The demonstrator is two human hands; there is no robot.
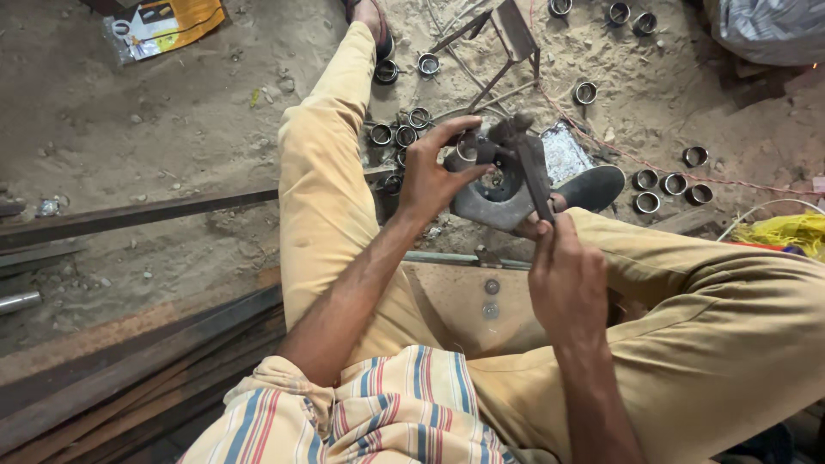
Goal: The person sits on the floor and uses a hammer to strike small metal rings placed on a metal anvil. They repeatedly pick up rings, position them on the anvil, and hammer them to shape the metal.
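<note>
Steel was the matter in hand: the left hand (430, 176) pinched a short metal ring (467, 151) between thumb and fingertips, holding it upright on a thick grey plate (490, 202) with a round hole through its middle. The right hand (563, 279), nearer the body, was closed around the handle of a hammer (520, 146), whose head sat just above the ring and close to the left fingers. The step looked like seating or truing the ring on the plate by tapping. A blow would call for a short, square strike that cleared the fingertips. Beyond the left hand, more loose rings (404, 136) lay on the sandy ground (155, 137), and a sandal (593, 185) lay past the plate.
</note>
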